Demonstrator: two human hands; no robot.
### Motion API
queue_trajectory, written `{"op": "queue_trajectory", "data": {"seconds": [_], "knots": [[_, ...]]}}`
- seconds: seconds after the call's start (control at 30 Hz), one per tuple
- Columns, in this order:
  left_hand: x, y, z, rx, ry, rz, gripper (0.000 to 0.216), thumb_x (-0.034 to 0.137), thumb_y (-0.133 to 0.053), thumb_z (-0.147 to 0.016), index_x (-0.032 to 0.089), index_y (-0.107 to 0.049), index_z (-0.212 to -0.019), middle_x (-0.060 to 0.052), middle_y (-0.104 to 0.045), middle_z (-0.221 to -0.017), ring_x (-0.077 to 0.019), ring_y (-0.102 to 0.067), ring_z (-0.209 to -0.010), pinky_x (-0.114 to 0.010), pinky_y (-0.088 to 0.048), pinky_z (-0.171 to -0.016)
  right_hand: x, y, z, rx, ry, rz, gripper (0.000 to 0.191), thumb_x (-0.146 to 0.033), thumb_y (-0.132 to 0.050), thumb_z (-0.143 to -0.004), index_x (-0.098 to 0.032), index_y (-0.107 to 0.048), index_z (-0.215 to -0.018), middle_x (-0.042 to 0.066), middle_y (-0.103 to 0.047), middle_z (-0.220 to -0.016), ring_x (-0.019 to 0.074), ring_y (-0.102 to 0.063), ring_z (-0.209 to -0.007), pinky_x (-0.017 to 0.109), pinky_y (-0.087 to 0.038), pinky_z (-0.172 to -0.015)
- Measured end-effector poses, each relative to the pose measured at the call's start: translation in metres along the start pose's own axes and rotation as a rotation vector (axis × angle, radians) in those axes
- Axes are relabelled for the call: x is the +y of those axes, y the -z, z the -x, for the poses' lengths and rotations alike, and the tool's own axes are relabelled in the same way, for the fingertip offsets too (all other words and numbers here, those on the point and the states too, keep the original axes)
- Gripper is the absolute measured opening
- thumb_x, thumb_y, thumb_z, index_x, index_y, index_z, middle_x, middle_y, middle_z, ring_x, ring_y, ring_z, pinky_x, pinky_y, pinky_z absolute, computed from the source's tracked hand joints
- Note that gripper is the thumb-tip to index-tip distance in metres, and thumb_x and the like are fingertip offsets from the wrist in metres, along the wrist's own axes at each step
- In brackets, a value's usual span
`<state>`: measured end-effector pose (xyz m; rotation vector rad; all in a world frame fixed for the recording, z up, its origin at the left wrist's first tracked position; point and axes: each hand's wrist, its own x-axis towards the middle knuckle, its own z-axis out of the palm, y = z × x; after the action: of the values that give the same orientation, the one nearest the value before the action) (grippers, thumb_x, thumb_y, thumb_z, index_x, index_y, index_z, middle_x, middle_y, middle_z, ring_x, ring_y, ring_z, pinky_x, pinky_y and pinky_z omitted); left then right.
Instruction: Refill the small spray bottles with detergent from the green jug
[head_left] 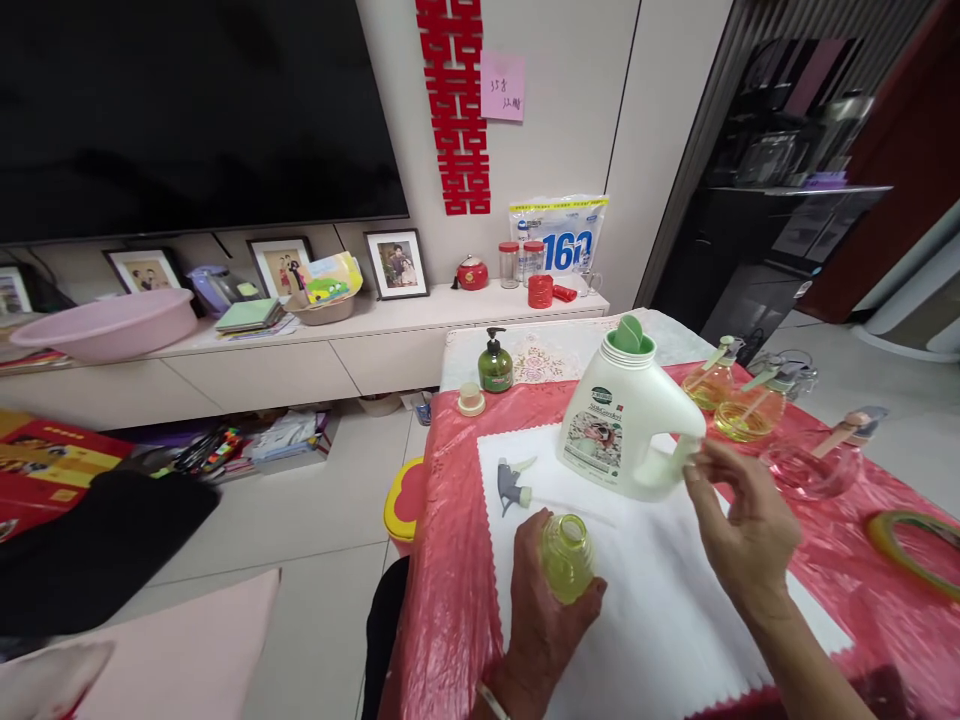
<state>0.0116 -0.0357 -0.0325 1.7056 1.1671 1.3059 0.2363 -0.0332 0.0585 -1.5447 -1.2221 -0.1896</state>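
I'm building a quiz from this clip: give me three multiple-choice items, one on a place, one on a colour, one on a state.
1. Where does the spray nozzle lie?
A. on the white cloth
B. on the floor
C. in the pink basin

2. What colour is the big jug's cap?
A. red
B. green
C. black

3. How is the small yellow bottle in the left hand?
A. capped
B. lying flat
C. open at the top

Answers: 1 A, it rests on the cloth left of the jug. 2 B, the cap is green. 3 C, its mouth is bare, the hand gripping it upright.
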Motion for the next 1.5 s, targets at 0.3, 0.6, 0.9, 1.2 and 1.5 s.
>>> {"op": "queue_trajectory", "data": {"seconds": [0.3,0.6,0.9,1.2,1.5], "knots": [[-0.003,0.0,0.001,0.063,-0.006,-0.033,0.074,0.039,-0.075,-0.07,0.018,-0.046,-0.135,-0.016,-0.063,-0.127,-0.0345,-0.066,-0.117,-0.054,-0.057,-0.099,-0.017,-0.094,0.003,-1.06,0.124,-0.179,0.014,-0.023,-0.061,-0.095,-0.016,-0.071,-0.101,0.002,-0.065,-0.095,0.0105,-0.062,-0.082,0.022,-0.051,-0.075],[-0.01,0.0,0.002,0.104,0.12,-0.007,0.071,0.041,-0.072,-0.073,0.018,-0.047,-0.136,-0.018,-0.063,-0.132,-0.0375,-0.063,-0.124,-0.059,-0.053,-0.103,-0.034,-0.16,-0.002,-1.396,0.153,0.063,0.036,-0.045,-0.067,-0.099,-0.01,-0.065,-0.106,0.005,-0.061,-0.097,0.0159,-0.06,-0.094,0.036,-0.053,-0.092],[-0.006,0.001,0.0,0.02,0.124,-0.043,0.068,0.041,-0.072,-0.073,0.021,-0.05,-0.133,-0.016,-0.064,-0.131,-0.0376,-0.063,-0.122,-0.057,-0.055,-0.102,-0.054,-0.097,-0.032,-1.023,0.027,-0.297,0.02,-0.032,-0.069,-0.094,-0.014,-0.069,-0.103,0.003,-0.058,-0.095,0.0138,-0.055,-0.089,0.025,-0.044,-0.085],[-0.009,0.0,-0.002,-0.016,-0.092,-0.118,0.073,0.041,-0.074,-0.071,0.017,-0.046,-0.135,-0.016,-0.063,-0.125,-0.0344,-0.066,-0.116,-0.053,-0.058,-0.099,-0.081,-0.006,-0.046,-0.565,-0.226,-0.865,0.05,-0.064,-0.058,-0.098,-0.022,-0.062,-0.126,0.009,-0.058,-0.122,0.0164,-0.059,-0.094,0.033,-0.054,-0.087],[-0.003,0.001,-0.004,-0.015,-0.176,-0.127,0.075,0.048,-0.073,-0.077,0.017,-0.042,-0.139,-0.016,-0.061,-0.123,-0.033,-0.066,-0.114,-0.053,-0.058,-0.097,-0.113,0.004,-0.039,-0.294,-0.376,-1.282,0.032,-0.035,-0.084,-0.084,-0.027,-0.074,-0.113,0.004,-0.061,-0.119,0.0116,-0.06,-0.105,0.017,-0.055,-0.084]]}}
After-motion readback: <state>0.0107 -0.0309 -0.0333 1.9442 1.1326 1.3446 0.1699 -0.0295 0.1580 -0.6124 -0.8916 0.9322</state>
